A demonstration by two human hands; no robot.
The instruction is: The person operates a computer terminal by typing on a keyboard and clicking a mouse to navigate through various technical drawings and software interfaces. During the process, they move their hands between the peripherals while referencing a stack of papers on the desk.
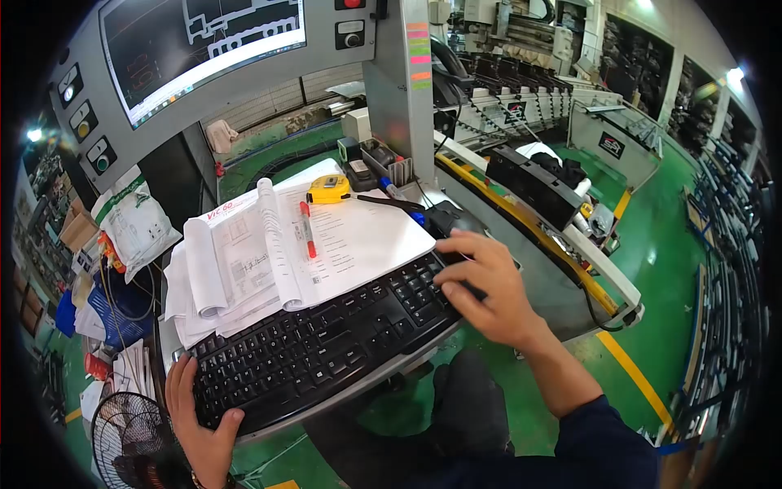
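From the head view, I see the black computer keyboard (322, 354) lying flat on the surface (407, 355), the only place I reckon things from here. Its long axis runs slantwise from the person's left, close to the body, out to the right and farther off. The number pad is at the right end, and the space-bar edge faces the person.

The left hand (199, 429) is at the keyboard's left end, its grip wide: fingers along the short side, thumb splayed by the near corner, nothing enclosed. The right hand (493, 295) is over the right end, by the number pad, its grip loose and parted, with nothing that I can see in it. Whether those fingertips press any key I can't tell.

Printed sheets (358, 236) reach the keyboard's far edge, a red marker (306, 230) lies on them, and a yellow tape measure (328, 189) sits farther beyond the keyboard.

I'd judge the keyboard light for its length, stiff in the case, with keys that give under a finger. The smooth plastic might slide if pushed. Best hold would be both short ends, fingers beneath, clear of the keys.
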